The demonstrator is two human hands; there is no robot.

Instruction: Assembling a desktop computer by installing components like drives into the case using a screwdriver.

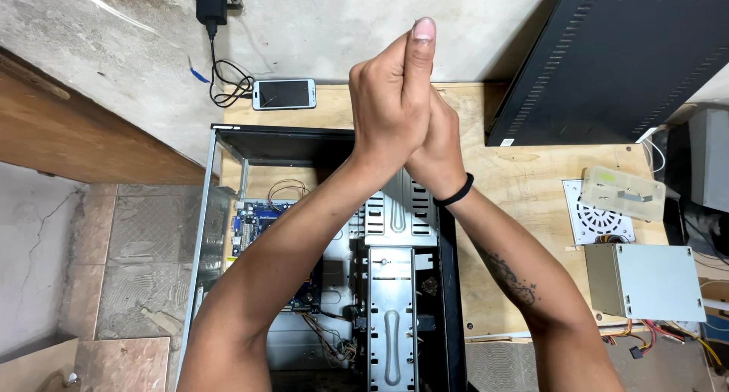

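My left hand [391, 96] and my right hand [440, 145] are pressed together palm to palm, raised above an open computer case [228, 210]. The left hand lies in front, with its thumb pointing up; the right hand sits behind it and wears a black band at the wrist. Neither hand holds anything. Below my forearms the case shows a blue motherboard [254, 221], loose coloured wires and a grey metal drive cage [399, 286].
A white phone [284, 93] lies at the back of the wooden table [524, 187], plugged into a black charger [211, 4]. A black case panel [615, 58] leans at the back right. A power supply unit [645, 282], a white fan grille and a clear plastic box [623, 194] sit on the right.
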